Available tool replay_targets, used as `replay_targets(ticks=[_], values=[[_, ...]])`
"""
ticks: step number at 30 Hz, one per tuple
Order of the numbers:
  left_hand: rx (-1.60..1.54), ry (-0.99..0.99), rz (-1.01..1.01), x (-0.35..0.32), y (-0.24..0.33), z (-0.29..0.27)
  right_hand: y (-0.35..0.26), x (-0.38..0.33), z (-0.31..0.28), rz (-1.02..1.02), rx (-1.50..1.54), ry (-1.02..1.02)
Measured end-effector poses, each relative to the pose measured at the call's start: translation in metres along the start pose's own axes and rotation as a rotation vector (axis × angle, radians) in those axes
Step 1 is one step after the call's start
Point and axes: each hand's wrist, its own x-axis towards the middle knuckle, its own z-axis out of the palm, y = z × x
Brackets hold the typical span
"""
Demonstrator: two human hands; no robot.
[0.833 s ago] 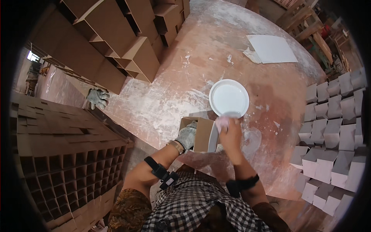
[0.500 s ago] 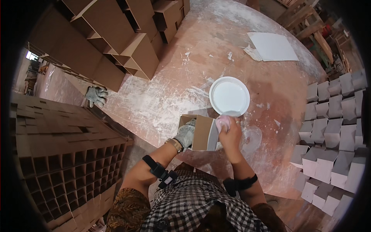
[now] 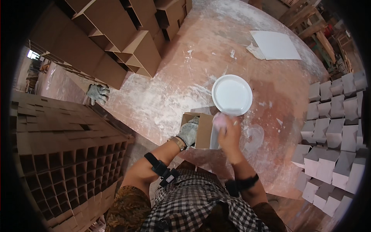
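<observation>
My left hand (image 3: 188,131), in a grey knitted glove, reaches into the open end of a small brown cardboard box (image 3: 203,131) and holds it from inside; its fingertips are hidden by the box wall. The box's right-hand face looks white. My bare right hand (image 3: 230,135) grips a soft pink pad (image 3: 220,120), a sponge or wadded cloth, against the upper part of that white face. Just beyond my right hand lies a round white dish (image 3: 232,94) with a shallow rim.
Brown open boxes (image 3: 143,54) are stacked at the far left. More, with grid-like open ends (image 3: 73,170), stand at the near left. A spare grey glove (image 3: 97,94) rests nearby. White-faced boxes (image 3: 334,131) fill the right side. A white sheet (image 3: 275,45) lies on the stained table (image 3: 181,77).
My right hand has shifted slightly left with the pink pad along the box's white face. The left hand still holds the box, and the whole view has moved a little.
</observation>
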Motion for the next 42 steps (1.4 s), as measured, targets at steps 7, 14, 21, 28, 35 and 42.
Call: replay_targets(ticks=[7, 14, 21, 28, 35, 42], values=[[0.000, -0.080, -0.046, -0.002, 0.004, -0.010, -0.037, -0.014, -0.007, -0.103, -0.018, -0.063], [-0.130, 0.195, 0.015, 0.000, -0.019, 0.034, -0.037, -0.036, -0.012, -0.199, 0.065, -0.059], [-0.321, 0.011, -0.096, 0.008, 0.000, 0.016, -0.016, 0.032, 0.014, -0.033, 0.027, 0.095], [0.042, 0.176, 0.026, -0.005, -0.004, 0.021, -0.046, -0.040, -0.007, -0.352, 0.205, 0.009], [-0.360, 0.079, -0.026, 0.014, 0.005, 0.024, -0.033, 0.041, 0.008, -0.211, 0.019, 0.114], [-0.074, 0.120, -0.021, 0.007, -0.018, 0.048, -0.046, -0.050, -0.018, -0.381, 0.219, -0.065]])
